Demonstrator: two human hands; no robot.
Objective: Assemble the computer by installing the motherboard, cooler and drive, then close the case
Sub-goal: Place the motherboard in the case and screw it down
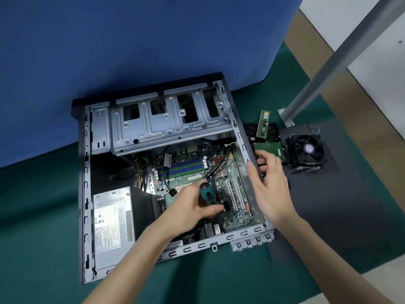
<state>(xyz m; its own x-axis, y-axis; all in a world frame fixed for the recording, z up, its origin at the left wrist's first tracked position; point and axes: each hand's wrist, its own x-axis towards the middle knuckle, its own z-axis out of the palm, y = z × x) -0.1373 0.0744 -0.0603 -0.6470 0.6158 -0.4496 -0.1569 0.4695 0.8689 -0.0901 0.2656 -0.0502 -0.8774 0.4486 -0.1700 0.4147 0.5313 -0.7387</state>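
Observation:
The open computer case [86,189] lies flat on a green mat. The green motherboard [230,187] sits inside it at the right. My left hand [192,205] grips a screwdriver [207,194] with a teal and black handle, held over the middle of the board. My right hand [269,183] hovers over the case's right wall, blurred, its fingers loosely spread and holding nothing. The black cooler [305,151] with its fan up rests outside the case to the right. The drive [270,150], green board up, lies between the case and the cooler.
A silver power supply [112,227] fills the case's lower left. The metal drive cage [166,121] spans its top. A RAM stick [264,123] lies beside the drive. The dark side panel [339,205] lies flat at right, a grey table leg [324,69] above it, a blue partition [109,40] behind.

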